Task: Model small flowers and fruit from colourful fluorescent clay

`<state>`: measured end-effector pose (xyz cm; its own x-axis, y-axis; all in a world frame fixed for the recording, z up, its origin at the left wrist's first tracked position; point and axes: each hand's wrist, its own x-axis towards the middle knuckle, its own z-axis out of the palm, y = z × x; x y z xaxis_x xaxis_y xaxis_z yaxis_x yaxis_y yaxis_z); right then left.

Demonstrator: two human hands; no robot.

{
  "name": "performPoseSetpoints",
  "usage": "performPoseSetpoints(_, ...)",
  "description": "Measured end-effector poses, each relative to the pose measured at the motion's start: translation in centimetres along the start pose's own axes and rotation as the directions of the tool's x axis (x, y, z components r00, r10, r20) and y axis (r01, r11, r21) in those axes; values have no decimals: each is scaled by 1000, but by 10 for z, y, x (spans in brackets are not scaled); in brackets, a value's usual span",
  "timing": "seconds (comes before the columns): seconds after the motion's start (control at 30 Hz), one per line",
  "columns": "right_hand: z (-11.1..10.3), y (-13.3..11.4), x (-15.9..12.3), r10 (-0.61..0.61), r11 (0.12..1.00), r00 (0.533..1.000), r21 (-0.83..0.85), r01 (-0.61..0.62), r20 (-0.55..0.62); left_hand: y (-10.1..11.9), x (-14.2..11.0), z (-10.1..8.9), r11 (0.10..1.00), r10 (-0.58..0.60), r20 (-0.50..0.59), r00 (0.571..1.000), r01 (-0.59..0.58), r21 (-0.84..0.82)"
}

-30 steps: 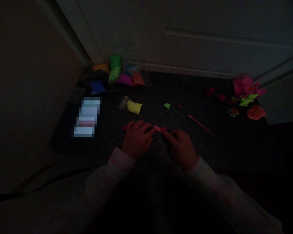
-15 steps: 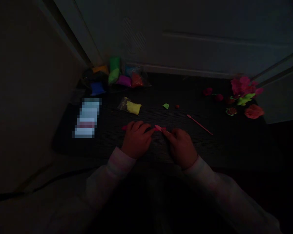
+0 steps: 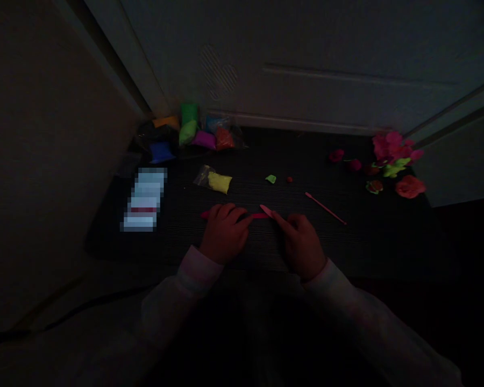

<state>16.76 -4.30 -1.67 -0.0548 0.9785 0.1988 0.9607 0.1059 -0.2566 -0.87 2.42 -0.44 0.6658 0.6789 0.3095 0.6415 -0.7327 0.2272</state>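
Observation:
A long, thin strip of bright pink clay (image 3: 258, 216) lies across the dark table. My left hand (image 3: 225, 234) is bent over it, fingers holding it down, with the strip's left end poking out past them. In my right hand (image 3: 305, 244) is a small pink plastic clay knife (image 3: 267, 210), its handle mostly hidden by the fingers. The index finger stretches along the knife, and the blade rests at the strip near its right end. Beyond the hands are a scrap of light green clay (image 3: 271, 179) and a small reddish ball (image 3: 289, 180).
A yellow clay packet (image 3: 220, 183) lies behind my left hand. Several coloured clay packets (image 3: 204, 141) are heaped at the back left, near a blurred lit screen (image 3: 144, 199). A thin pink tool (image 3: 326, 208) lies to the right. Pink clay flowers (image 3: 410, 186) sit far right, before the wall.
The knife blade has turned slightly and shifted a little to the right along the strip. My left hand stays on the strip. The whole view has tipped slightly.

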Motion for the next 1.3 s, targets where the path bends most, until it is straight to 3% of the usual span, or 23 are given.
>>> performPoseSetpoints(0.23, -2, 0, -1, 4, 996, 999, -91, 0, 43, -1, 0, 2, 1000, 5, -28, 1000, -5, 1)
performPoseSetpoints(0.47, 0, 5, -4, 28, 999, 999, -18, -29, -29, -1, 1, 2, 1000, 1, -18, 1000, -1, -2)
performPoseSetpoints(0.63, 2, 6, -5, 9, 997, 1000, -73, -8, 9, -1, 0, 2, 1000, -6, -22, 1000, 6, -18)
performPoseSetpoints(0.83, 0, 7, -6, 94, 983, 986, 171, -69, -138, -2, -1, 3, 1000, -8, -57, 998, 6, -29)
performPoseSetpoints(1.03, 1, -13, -1, -46, 999, 999, 19, 46, -2, -3, -1, 2, 995, -90, -128, 988, 82, -63)
performPoseSetpoints(1.3, 5, -22, 5, -50, 994, 993, -87, 60, 104, -4, -2, 2, 989, -130, -145, 981, 118, -89)
